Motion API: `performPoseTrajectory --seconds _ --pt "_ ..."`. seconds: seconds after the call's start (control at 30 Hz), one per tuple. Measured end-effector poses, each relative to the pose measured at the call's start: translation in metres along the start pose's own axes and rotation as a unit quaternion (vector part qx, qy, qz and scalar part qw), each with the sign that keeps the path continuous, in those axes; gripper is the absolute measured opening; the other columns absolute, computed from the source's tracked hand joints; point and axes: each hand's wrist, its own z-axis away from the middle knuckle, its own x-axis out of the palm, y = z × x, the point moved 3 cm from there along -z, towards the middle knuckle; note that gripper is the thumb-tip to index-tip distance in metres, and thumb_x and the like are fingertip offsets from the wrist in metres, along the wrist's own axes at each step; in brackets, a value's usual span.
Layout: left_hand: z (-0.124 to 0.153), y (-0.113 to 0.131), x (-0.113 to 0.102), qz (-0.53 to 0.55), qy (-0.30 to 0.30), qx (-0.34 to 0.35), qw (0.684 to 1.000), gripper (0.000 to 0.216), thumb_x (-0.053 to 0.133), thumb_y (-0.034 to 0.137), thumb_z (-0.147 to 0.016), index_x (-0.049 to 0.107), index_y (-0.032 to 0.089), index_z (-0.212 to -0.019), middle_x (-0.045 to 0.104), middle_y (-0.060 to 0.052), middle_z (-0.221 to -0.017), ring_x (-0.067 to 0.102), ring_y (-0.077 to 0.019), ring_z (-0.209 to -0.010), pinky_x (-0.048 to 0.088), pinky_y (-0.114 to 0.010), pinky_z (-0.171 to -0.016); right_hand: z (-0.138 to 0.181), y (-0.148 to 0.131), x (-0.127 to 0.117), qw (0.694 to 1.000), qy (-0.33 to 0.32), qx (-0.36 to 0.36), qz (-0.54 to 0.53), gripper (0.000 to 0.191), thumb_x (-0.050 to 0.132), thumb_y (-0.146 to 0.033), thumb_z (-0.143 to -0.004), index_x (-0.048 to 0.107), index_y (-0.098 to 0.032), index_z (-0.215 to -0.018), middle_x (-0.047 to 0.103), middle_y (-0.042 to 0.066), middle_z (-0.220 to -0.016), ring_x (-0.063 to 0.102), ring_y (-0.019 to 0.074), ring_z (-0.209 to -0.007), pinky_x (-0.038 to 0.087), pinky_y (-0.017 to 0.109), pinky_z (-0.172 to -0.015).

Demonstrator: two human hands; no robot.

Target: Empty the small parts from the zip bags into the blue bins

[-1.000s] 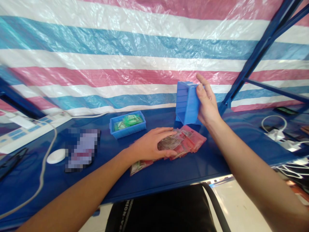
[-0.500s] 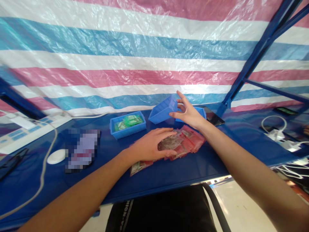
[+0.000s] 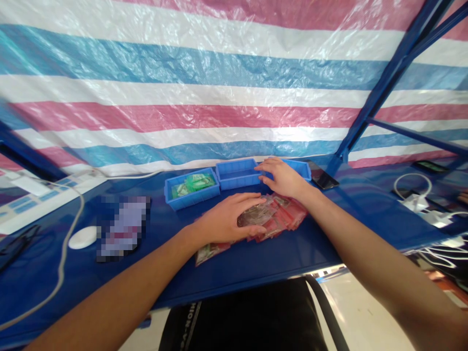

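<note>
My left hand [image 3: 232,219] rests on a pile of small flat plastic packets [image 3: 283,217], some red and some clear, with thumb and fingers spread apart. Dark contents show through the clear ones, but I cannot make out what they are. Behind the pile a blue plastic bin [image 3: 236,183] sits flat on the table with nothing visible inside. My right hand [image 3: 281,178] is at its right end, fingers apart and fingertips by the rim; whether they touch it I cannot tell. Another blue bin [image 3: 192,200] on the left holds green packets [image 3: 199,181]. A third blue bin [image 3: 302,169] is partly hidden behind my right hand.
A black phone [image 3: 323,175] lies right of the bins. On the left are a pixelated object [image 3: 124,229], a white disc [image 3: 84,237], a cable [image 3: 62,273] and a power strip [image 3: 47,200]. White chargers [image 3: 420,204] lie far right. A striped sheet [image 3: 219,92] hangs behind the table.
The middle bin was tilted up by my right hand and now lies flat between the other two. My right hand has come down with it. My left hand has stayed on the packets.
</note>
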Motion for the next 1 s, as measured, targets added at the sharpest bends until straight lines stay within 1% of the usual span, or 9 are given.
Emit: performPoseTrajectory --seconds 0.1,0.33,0.47,0.6,0.67,0.7,0.8,0.9,1.0 --pt "0.0 -0.001 0.001 0.002 0.007 0.007 1.0 0.08 0.067 0.071 -0.095 0.051 0.031 -0.162 0.048 -0.01 -0.169 0.045 -0.0332 -0.157 0.033 -0.052 -0.133 0.0 0.002 0.002 1.0 0.004 -0.001 -0.002 0.034 0.06 -0.021 -0.1 0.079 -0.017 -0.128 0.069 0.017 -0.141 0.065 0.0352 -0.132 0.049 0.054 -0.119" --pt "0.003 0.001 0.0 -0.006 0.045 0.039 0.998 0.072 0.068 0.065 -0.097 0.055 0.031 -0.16 0.046 -0.011 -0.17 0.04 -0.0345 -0.159 0.03 -0.056 -0.135 0.002 0.005 -0.001 1.0 -0.001 -0.001 -0.012 0.038 0.055 -0.015 -0.099 0.08 -0.018 -0.127 0.068 0.016 -0.141 0.067 0.0334 -0.128 0.052 0.051 -0.117" --pt "0.005 0.008 -0.007 -0.023 0.073 0.068 0.995 0.061 0.059 0.056 -0.105 0.056 0.028 -0.158 0.047 -0.012 -0.169 0.044 -0.0327 -0.156 0.035 -0.053 -0.133 0.002 -0.002 -0.003 1.0 -0.002 -0.005 -0.013 0.033 0.056 -0.021 -0.102 0.08 -0.017 -0.125 0.068 0.018 -0.139 0.067 0.0344 -0.128 0.052 0.054 -0.117" --pt "0.006 0.008 -0.027 -0.071 0.138 0.074 0.985 0.047 0.052 0.048 -0.109 0.064 0.024 -0.148 0.062 -0.012 -0.154 0.054 -0.031 -0.146 0.039 -0.051 -0.129 0.002 -0.011 -0.005 1.0 0.014 -0.009 -0.027 0.041 0.062 -0.035 -0.103 0.073 -0.016 -0.138 0.067 0.019 -0.141 0.063 0.0354 -0.134 0.049 0.053 -0.121" --pt "0.007 0.001 -0.042 -0.119 0.192 0.037 0.973 0.045 0.053 0.048 -0.108 0.067 0.023 -0.143 0.068 -0.012 -0.143 0.059 -0.0311 -0.138 0.042 -0.051 -0.125 0.001 -0.014 -0.007 0.999 0.024 -0.006 -0.03 0.046 0.064 -0.041 -0.103 0.07 -0.017 -0.142 0.067 0.019 -0.143 0.062 0.0365 -0.136 0.047 0.054 -0.122" --pt "0.009 -0.005 -0.05 -0.147 0.209 0.013 0.967 0.044 0.053 0.048 -0.108 0.067 0.023 -0.142 0.068 -0.012 -0.142 0.059 -0.0314 -0.137 0.04 -0.051 -0.126 0.001 -0.016 -0.007 0.999 0.027 -0.003 -0.03 0.046 0.064 -0.043 -0.103 0.07 -0.018 -0.142 0.066 0.018 -0.144 0.062 0.0369 -0.136 0.047 0.055 -0.122" --pt "0.018 -0.033 -0.07 -0.227 0.211 -0.089 0.947 0.057 0.058 0.058 -0.103 0.062 0.024 -0.149 0.057 -0.013 -0.157 0.049 -0.0356 -0.148 0.033 -0.054 -0.129 0.0 -0.017 -0.009 0.999 0.031 0.001 -0.032 0.044 0.062 -0.044 -0.105 0.069 -0.02 -0.141 0.067 0.017 -0.142 0.062 0.0372 -0.134 0.048 0.056 -0.121" --pt "0.034 -0.071 -0.084 -0.285 0.156 -0.24 0.915 0.09 0.062 0.077 -0.091 0.048 0.022 -0.161 0.042 -0.018 -0.169 0.037 -0.0445 -0.156 0.029 -0.06 -0.128 -0.001 -0.017 -0.011 0.999 0.039 0.002 -0.034 0.042 0.06 -0.043 -0.105 0.069 -0.019 -0.14 0.069 0.017 -0.138 0.063 0.0368 -0.131 0.048 0.055 -0.12" --pt "0.044 -0.096 -0.089 -0.274 0.071 -0.316 0.906 0.112 0.061 0.092 -0.08 0.042 0.022 -0.165 0.051 -0.021 -0.16 0.05 -0.0466 -0.145 0.038 -0.058 -0.121 -0.001 -0.018 -0.011 0.998 0.047 0.004 -0.035 0.041 0.059 -0.043 -0.106 0.069 -0.019 -0.138 0.07 0.017 -0.135 0.064 0.0362 -0.129 0.048 0.054 -0.118"
